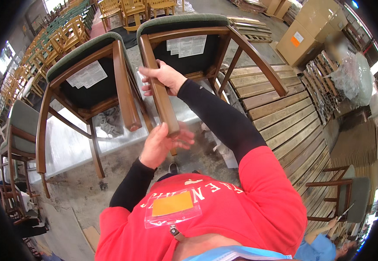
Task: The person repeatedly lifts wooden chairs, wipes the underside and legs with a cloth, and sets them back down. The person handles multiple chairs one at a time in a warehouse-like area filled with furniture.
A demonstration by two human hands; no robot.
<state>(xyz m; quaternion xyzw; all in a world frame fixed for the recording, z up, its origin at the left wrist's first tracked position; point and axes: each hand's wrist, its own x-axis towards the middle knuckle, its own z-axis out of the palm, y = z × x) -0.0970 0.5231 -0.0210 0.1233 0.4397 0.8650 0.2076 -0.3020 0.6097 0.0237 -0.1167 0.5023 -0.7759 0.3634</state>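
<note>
Two chairs with green-grey upholstered seats and brown wooden frames lie tipped in front of me, undersides facing me: one chair (193,32) at the centre, the other chair (80,54) to its left. My right hand (166,77) reaches around the upper part of the centre chair's near leg (159,93), its fingers showing on the leg's left side. At that leg's lower end is my left hand (156,141). Its thumb lies against the wood, while its fingers are stretched out past the end and smeared by motion. Paper labels (187,45) are fixed to the dark seat underside.
Slatted wooden pallets (280,104) lie to the right, with cardboard boxes (306,35) behind. Several wooden chairs (132,11) stand at the back and far left. Another upholstered chair (358,200) is at lower right, near a person in a blue shirt (313,248).
</note>
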